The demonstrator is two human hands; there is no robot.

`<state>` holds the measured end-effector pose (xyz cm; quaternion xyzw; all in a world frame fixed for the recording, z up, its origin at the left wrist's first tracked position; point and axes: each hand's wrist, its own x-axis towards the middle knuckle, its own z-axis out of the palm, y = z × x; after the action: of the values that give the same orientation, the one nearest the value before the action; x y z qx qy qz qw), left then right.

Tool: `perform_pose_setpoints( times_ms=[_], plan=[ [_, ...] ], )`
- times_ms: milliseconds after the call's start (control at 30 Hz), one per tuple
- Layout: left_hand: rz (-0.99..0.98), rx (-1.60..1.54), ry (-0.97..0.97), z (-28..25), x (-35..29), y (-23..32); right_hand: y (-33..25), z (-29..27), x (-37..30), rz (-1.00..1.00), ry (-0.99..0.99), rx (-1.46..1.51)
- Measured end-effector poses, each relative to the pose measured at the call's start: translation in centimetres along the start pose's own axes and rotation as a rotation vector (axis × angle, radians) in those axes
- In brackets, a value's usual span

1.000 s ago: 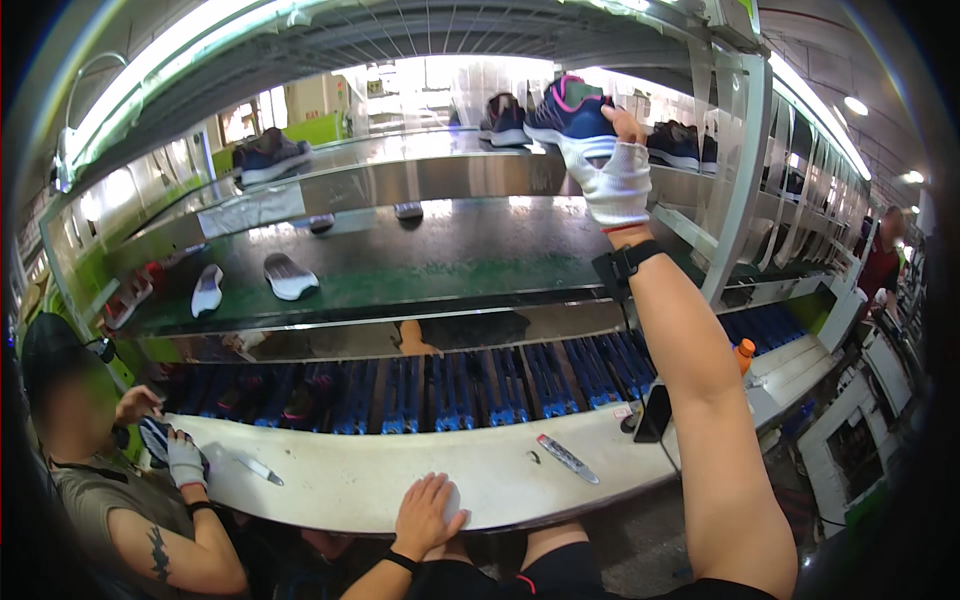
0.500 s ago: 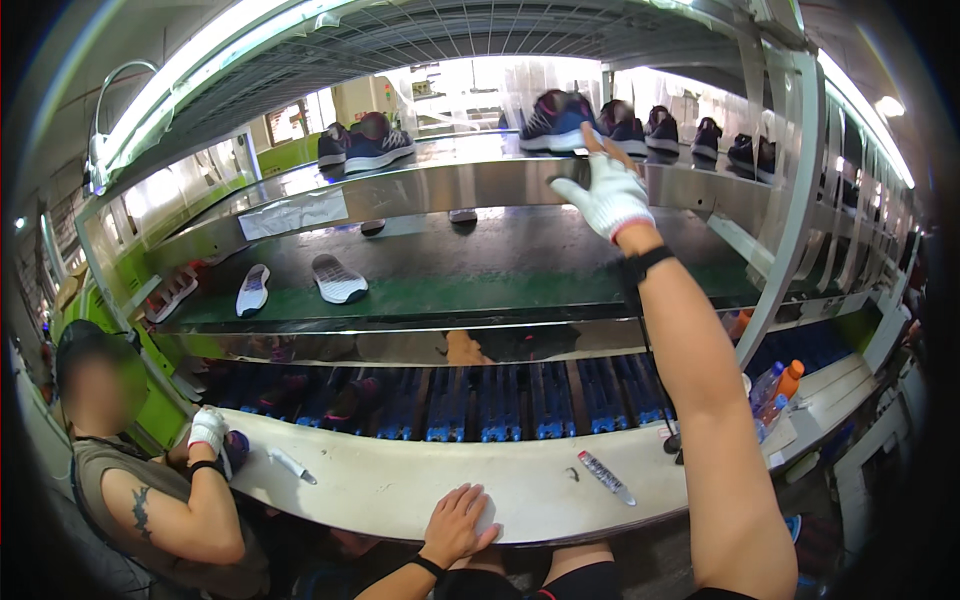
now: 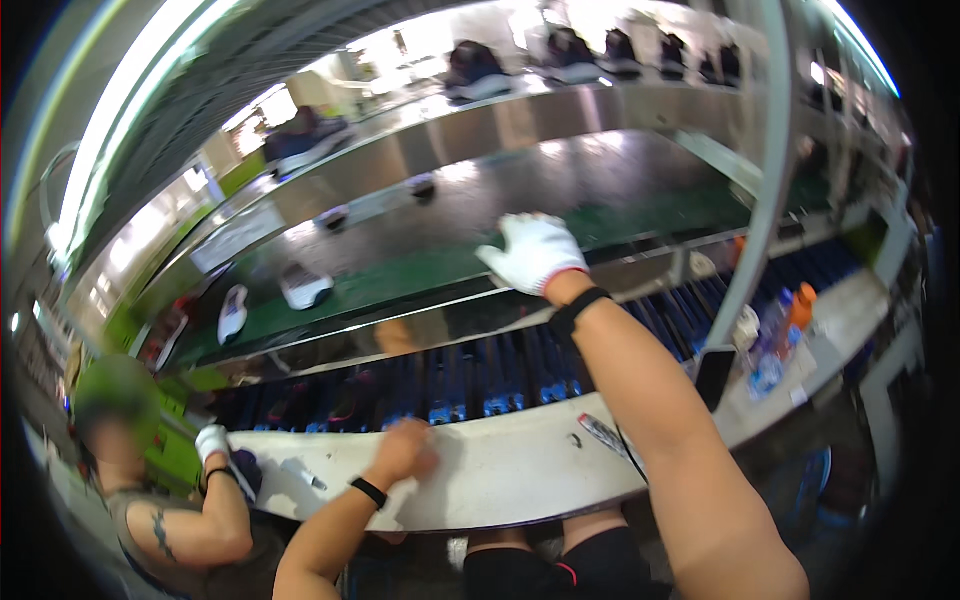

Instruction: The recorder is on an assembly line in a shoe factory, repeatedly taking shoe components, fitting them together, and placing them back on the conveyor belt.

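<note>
My right hand point(image 3: 538, 252), in a white knit glove, hovers at the front edge of the dark green conveyor belt point(image 3: 640, 215). Its fingers are spread and nothing shows in them. Bare and blurred by motion, my left hand point(image 3: 408, 450) is above the white worktop point(image 3: 510, 470), close to the row of blue slats point(image 3: 480, 390); its fingers cannot be made out. Dark sneakers with white soles, among them a nearer sneaker point(image 3: 475, 72), stand along the metal upper shelf point(image 3: 470, 135). A pale shoe sole point(image 3: 305, 287) and a second sole point(image 3: 232, 315) lie on the belt's left part.
At left a co-worker's gloved hand point(image 3: 212, 440) is at a dark shoe point(image 3: 245, 475). A white tube point(image 3: 302, 472) and a marker-like tube point(image 3: 605, 437) lie on the worktop. Bottles, one orange point(image 3: 802, 305), stand at right beyond a grey post point(image 3: 765, 220).
My right hand has come down from the shoe on the upper shelf to the belt's edge. My left hand has lifted and moved left and forward. The view has tilted.
</note>
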<state>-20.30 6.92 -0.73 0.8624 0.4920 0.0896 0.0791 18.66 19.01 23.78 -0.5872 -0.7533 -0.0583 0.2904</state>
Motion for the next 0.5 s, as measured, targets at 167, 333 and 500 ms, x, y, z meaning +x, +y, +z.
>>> perform_pose_setpoints(
  times_ms=[167,333,500],
  plan=[
    [-0.47,0.399,0.193,-4.0,0.1,-21.1,-3.1,0.4,0.9,-0.136,0.314,0.029],
    [-0.813,0.218,-0.08,-1.4,6.2,-22.7,-1.1,0.6,0.1,-0.052,0.136,-0.022],
    [-0.822,0.4,-0.113,-0.8,7.1,-22.4,-1.8,0.3,0.0,-0.06,0.103,-0.028]
  ],
)
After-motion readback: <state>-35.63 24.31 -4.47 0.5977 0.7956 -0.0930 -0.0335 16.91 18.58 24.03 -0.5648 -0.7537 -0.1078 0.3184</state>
